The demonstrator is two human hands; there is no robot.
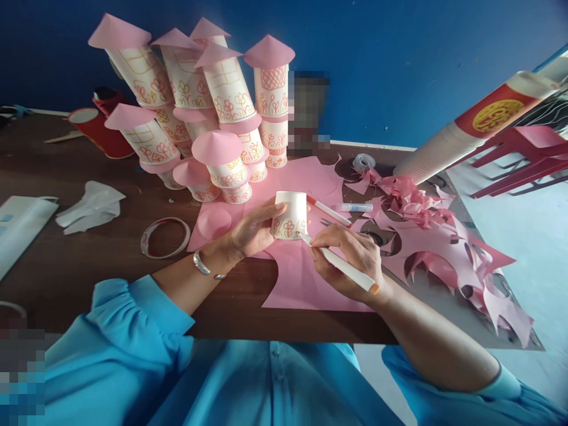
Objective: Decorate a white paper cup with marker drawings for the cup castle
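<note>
My left hand (257, 228) is closed around the left side of a white paper cup (290, 213), held upside down above pink paper. Red and yellowish flower drawings run along the cup's lower band. My right hand (348, 257) grips a white marker pen (348, 269) with an orange-brown end, its tip at the cup's lower right edge. Just behind lies a second marker with a red-orange end (331, 211) on the pink paper (302, 284). Past my left hand stand several cup towers (231, 89) with pink cone roofs and drawn flowers.
A tape roll (165, 238) lies left of my left arm, near crumpled white paper (92, 207). Pink paper scraps (444, 236) cover the table's right side. A large white roll with a red label (470, 130) leans at the right. A red can (101, 131) lies at the back left.
</note>
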